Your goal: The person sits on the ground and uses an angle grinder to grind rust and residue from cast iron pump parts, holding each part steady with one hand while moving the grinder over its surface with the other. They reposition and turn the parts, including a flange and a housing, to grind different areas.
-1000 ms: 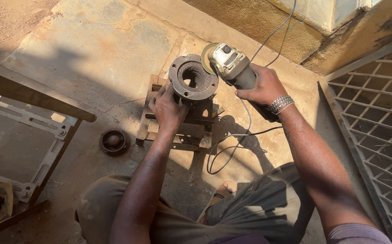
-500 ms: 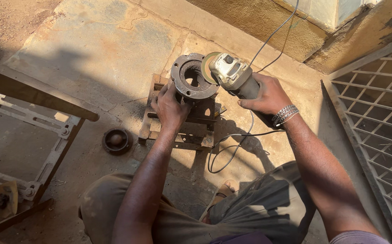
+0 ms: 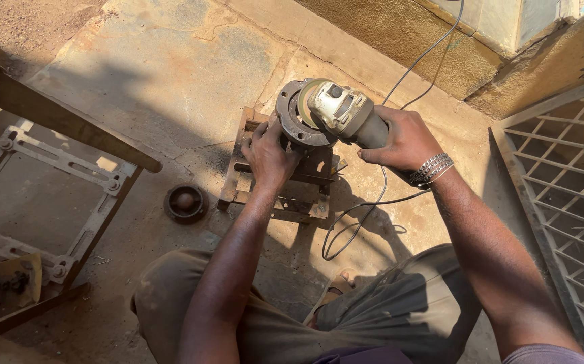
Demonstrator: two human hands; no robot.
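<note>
My right hand (image 3: 400, 141) grips the dark body of an angle grinder (image 3: 337, 109), a bracelet on its wrist. The grinder's pale head lies over the right side of a round rusty metal flange (image 3: 290, 116). That flange sits on a small rusty metal stand (image 3: 275, 192) on the stone floor. My left hand (image 3: 269, 156) rests on the flange's near edge and the stand's top, fingers closed around them. The grinder's cable (image 3: 356, 226) loops on the floor behind my right hand.
A small round metal ring part (image 3: 185, 202) lies on the floor left of the stand. A metal frame (image 3: 42, 202) with a dark bar across it stands at the left. A metal grille (image 3: 568, 195) is at the right, a wall base beyond.
My right hand has swung the grinder left, from beside the flange onto its right rim. My left hand has stayed on the flange.
</note>
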